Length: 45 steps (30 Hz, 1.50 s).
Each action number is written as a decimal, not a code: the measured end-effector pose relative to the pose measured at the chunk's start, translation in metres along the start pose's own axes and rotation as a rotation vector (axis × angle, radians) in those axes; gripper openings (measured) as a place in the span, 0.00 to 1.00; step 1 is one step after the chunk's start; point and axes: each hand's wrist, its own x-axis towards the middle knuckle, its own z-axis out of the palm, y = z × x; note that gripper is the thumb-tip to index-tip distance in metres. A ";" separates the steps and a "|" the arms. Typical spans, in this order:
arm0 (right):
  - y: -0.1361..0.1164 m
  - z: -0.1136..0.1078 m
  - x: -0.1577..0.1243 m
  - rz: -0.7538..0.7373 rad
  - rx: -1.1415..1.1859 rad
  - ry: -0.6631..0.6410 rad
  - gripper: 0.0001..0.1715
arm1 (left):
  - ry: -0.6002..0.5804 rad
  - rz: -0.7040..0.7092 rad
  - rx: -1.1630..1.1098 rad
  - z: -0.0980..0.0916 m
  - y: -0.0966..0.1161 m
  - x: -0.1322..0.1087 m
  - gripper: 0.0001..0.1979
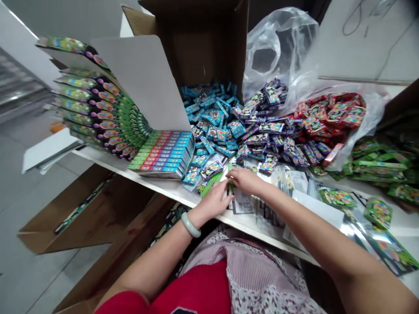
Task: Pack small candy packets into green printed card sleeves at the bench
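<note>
My left hand (214, 199), with a pale green bangle above it, is at the front of the white table. Its fingers and thumb close around a narrow green packet (231, 188), mostly hidden by my hands. From the right, my right hand (244, 179) bends its fingertips down onto the same packet's far end. Just left of them lie a green strip (209, 185), a purple candy box (212, 170) and a blue candy box (192, 175). Black-and-white printed leaflets (244, 203) in clear plastic rest under and beside my right wrist.
Behind my hands are heaps of blue boxes (212, 117), purple boxes (265, 126), red boxes (337, 113) and green boxes (376, 163). A fanned row of display cartons (163, 150) stands left. An open cardboard box (199, 48) and clear bag (294, 48) rise behind. Another carton (88, 226) sits below.
</note>
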 end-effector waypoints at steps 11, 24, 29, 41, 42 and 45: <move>-0.029 0.033 0.041 0.406 0.291 0.146 0.32 | 0.156 -0.148 0.192 -0.013 -0.036 -0.030 0.22; -0.054 0.088 0.070 0.569 0.727 0.596 0.38 | 0.165 -0.113 0.167 -0.008 -0.040 -0.032 0.19; -0.050 0.089 0.082 0.592 0.765 0.674 0.24 | 0.196 -0.092 0.141 -0.011 -0.043 -0.032 0.15; 0.005 0.060 0.008 0.548 0.734 0.618 0.20 | 0.167 0.122 -0.234 -0.017 -0.017 -0.032 0.13; 0.010 0.058 -0.005 0.552 0.713 0.613 0.20 | 0.169 0.111 -0.233 -0.016 -0.017 -0.031 0.13; 0.023 0.055 -0.038 0.580 0.646 0.600 0.20 | 0.128 0.007 -0.156 -0.011 -0.019 -0.025 0.16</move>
